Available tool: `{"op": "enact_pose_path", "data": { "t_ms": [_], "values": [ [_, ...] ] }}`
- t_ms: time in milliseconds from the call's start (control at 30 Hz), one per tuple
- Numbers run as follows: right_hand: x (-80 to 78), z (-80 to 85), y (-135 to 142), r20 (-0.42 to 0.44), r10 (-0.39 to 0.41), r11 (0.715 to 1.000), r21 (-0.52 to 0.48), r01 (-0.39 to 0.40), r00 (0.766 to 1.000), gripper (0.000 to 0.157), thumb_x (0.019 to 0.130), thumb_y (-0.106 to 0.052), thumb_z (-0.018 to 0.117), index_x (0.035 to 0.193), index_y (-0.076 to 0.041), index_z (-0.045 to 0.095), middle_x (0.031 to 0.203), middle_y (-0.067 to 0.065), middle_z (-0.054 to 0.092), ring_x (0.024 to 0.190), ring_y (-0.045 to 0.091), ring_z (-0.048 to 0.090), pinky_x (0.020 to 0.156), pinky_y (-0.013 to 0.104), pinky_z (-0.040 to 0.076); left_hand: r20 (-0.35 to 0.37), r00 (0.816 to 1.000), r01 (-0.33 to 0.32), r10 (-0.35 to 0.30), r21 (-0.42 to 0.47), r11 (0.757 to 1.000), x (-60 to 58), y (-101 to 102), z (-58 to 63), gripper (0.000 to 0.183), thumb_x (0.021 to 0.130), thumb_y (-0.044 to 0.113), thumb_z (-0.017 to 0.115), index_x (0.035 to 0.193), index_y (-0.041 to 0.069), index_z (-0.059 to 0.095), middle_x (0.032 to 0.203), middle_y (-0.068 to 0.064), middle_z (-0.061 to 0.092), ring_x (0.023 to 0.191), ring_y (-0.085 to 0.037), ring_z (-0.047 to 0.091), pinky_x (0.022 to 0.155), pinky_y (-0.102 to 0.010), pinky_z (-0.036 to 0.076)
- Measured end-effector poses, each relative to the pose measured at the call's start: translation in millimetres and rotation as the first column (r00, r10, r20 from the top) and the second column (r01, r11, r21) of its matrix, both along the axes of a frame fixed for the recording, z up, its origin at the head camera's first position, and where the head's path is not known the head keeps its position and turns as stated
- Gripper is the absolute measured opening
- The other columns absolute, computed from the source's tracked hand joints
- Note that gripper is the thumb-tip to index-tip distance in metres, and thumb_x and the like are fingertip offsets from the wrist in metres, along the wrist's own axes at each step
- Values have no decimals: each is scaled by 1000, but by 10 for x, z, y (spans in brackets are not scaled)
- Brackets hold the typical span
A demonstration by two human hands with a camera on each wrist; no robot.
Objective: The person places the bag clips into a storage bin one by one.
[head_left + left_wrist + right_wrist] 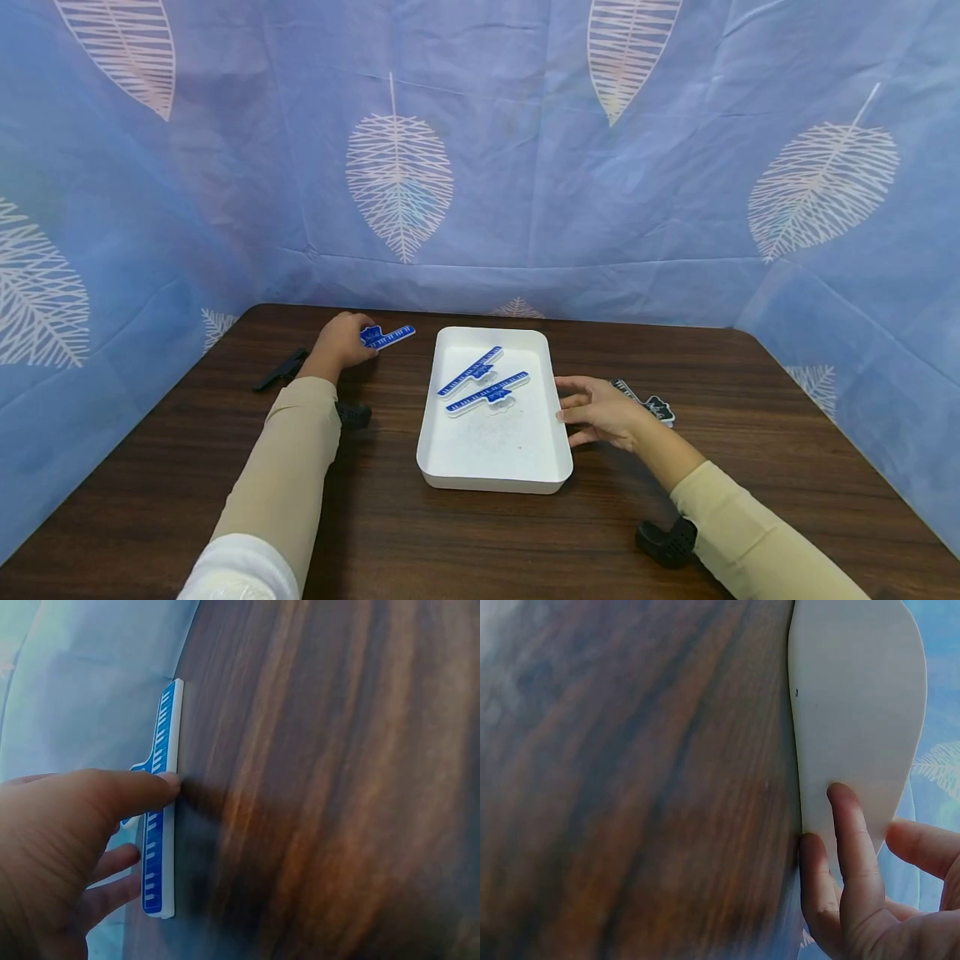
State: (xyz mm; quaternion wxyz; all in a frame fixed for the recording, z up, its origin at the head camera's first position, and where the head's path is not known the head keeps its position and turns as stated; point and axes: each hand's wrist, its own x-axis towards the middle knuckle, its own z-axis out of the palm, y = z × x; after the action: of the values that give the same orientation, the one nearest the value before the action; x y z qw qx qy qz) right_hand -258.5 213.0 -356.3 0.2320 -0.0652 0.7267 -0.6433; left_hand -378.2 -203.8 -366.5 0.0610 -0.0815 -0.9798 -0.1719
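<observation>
My left hand (347,340) pinches a blue clip (390,337) printed with white piano keys, close to the table's back edge. In the left wrist view the thumb lies across the middle of this clip (154,859); part of it is hidden behind the hand. A white rectangular tray (495,454) stands mid-table. Inside it lie two similar blue clips, one farther back (471,372) and one nearer (487,395). With extended fingers (849,825), my right hand (600,412) touches the tray's outer right wall (859,697).
A black clip (281,371) lies left of my left forearm. Behind my right hand is a black clip with a white key pattern (658,408), partly covered. Blue leaf-printed cloth (495,208) hangs behind and beside the dark wooden table (420,542).
</observation>
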Motion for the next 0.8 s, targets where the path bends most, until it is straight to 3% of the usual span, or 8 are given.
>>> {"op": "enact_pose_path", "data": {
  "t_ms": [300, 500, 800],
  "values": [
    [3, 4, 3, 1, -3, 1000, 13, 3, 1000, 74, 91, 7, 59, 151, 5, 17, 136, 37, 42, 100, 33, 65, 77, 48, 56, 52, 998, 19, -18, -7, 1000, -62, 0, 38, 40, 81, 13, 76, 116, -3, 67, 113, -21, 66, 98, -33, 63, 89, -49, 50],
    [12, -16, 10, -2, 9, 1000, 13, -8, 1000, 73, 91, 7, 59, 151, 6, 17, 134, 37, 44, 101, 34, 65, 77, 48, 56, 39, 999, 26, -25, -30, 999, -74, 6, 7, 37, 78, 12, 77, 110, -3, 69, 108, -20, 67, 93, -31, 63, 85, -47, 52],
    [-2, -7, 1, -3, 15, 1000, -7, -15, 1000, 73, 90, 8, 59, 151, 6, 17, 133, 38, 44, 100, 34, 65, 78, 49, 56, 21, 999, 36, -35, -65, 997, -34, 12, 57, 38, 77, 11, 77, 111, -4, 68, 106, -20, 67, 91, -31, 63, 84, -47, 51]
  ]
}}
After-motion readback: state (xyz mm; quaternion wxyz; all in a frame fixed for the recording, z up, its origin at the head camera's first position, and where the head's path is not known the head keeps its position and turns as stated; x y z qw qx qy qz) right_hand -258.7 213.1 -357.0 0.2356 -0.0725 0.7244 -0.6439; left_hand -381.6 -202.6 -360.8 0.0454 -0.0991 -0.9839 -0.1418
